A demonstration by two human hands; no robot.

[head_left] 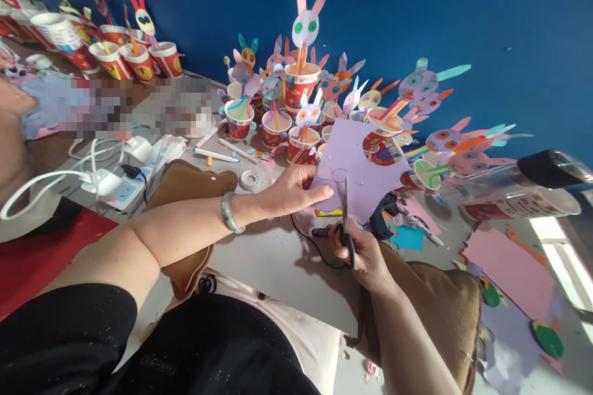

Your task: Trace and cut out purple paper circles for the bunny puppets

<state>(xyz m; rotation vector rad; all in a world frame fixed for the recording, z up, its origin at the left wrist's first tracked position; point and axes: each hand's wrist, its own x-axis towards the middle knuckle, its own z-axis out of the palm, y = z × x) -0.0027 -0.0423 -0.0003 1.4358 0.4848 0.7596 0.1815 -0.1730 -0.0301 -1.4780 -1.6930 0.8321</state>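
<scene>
My left hand [296,190] pinches the left part of a lilac sheet of paper [365,179], thumb on top. Circles are drawn in thin line on the sheet near my fingers, and its upper right edge has a rounded notch cut out. My right hand [365,253] grips black-handled scissors [346,237] through their loops. The blades point away from me and lie at the paper, beside the drawn circles. Whether the blades are parted is hard to see.
Behind the paper stand several red paper cups [302,145] with paper rabbit figures. A clear bottle [495,185] lies at the right, near pink paper [509,265]. At left are a power strip [125,185] with white cables and a pen [215,155]. Brown cushions [426,302] lie under my forearms.
</scene>
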